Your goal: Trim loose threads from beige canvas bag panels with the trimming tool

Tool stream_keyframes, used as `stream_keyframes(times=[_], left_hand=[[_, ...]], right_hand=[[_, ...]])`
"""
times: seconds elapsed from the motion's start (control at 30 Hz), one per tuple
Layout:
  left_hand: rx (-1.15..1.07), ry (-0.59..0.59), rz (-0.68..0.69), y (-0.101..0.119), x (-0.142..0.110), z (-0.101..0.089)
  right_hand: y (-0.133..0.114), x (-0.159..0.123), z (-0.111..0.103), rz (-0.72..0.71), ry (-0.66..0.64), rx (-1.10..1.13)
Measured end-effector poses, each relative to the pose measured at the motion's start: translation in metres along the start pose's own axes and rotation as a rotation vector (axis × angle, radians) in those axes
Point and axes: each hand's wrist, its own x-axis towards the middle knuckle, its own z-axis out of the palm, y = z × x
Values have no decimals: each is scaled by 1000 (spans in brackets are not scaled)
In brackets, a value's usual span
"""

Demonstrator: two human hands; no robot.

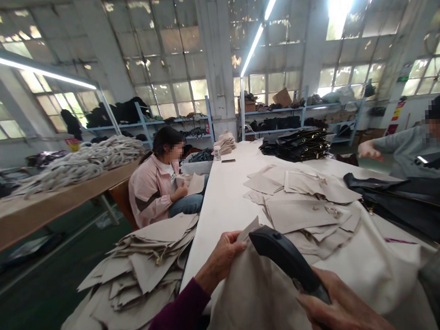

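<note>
My left hand [223,258] pinches the upper edge of a beige fabric piece [258,293] that hangs in front of me at the table's near end. My right hand [342,307] is wrapped round the grip of a black handheld tool [284,259], whose head points up and left over the fabric, close to my left fingers. A purple sleeve covers my left forearm.
A long white table [224,198] runs away from me, with beige fabric pieces [304,200] spread on it and black pieces [298,145] farther back. A beige stack [144,268] sits at my left. One person [156,186] sits left of the table, another [414,144] at the right.
</note>
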Motion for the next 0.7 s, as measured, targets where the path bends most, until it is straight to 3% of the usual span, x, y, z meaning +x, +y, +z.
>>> stream_keyframes(times=[0.1,0.27,0.37,0.43,0.5,0.6,0.7], left_hand=[[-15,-8,-5,-7,-27,15],[-66,79,-84,-22,-65,20],[-37,226,-67,-7,-74,11],[63,329,3,20,-75,5],[248,436,157,58,-74,4],[756,599,577,118,-72,16],[1192,573,966,149,-66,41]], right_hand=[[-18,-1,8,-47,-56,1],[-10,-14,-8,-42,179,-70],[0,-34,-25,30,211,-63],[7,-52,-34,55,194,-25],[12,-70,-40,44,187,-36],[19,-92,-44,11,201,-118],[23,-106,-45,14,236,-170]])
